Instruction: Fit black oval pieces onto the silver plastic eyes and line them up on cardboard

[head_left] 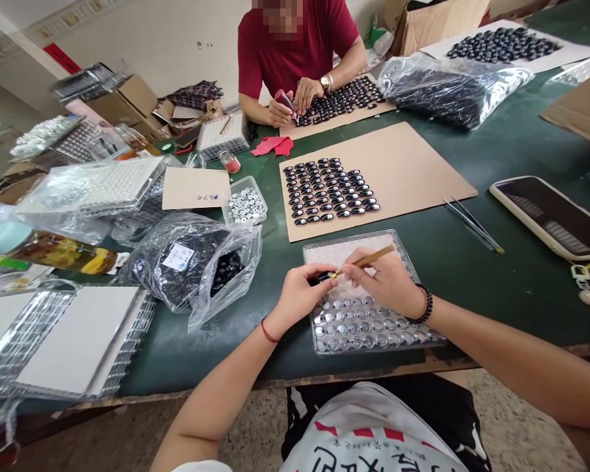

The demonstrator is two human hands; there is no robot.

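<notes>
A small glossy black oval piece (320,280) is pinched between the thumb and fingers of my left hand (297,294). My right hand (388,282) is closed round a thin wooden stick (376,255), its yellowish tip at the black piece; I cannot tell whether they touch. Both hands are above a clear plastic tray (319,252) with rows of small round silvery pieces (356,326) in its near half. Beyond the tray, a cardboard sheet (417,167) carries rows of similar black oval pieces (332,190) on its left part.
Tweezers (474,226) and a phone (545,216) lie at right. To the left are a plastic bag of black pieces (191,262), a box of small silvery parts (246,205) and stacked trays (78,341). Across the table, a person (295,72) holds a dark red bottle (285,101).
</notes>
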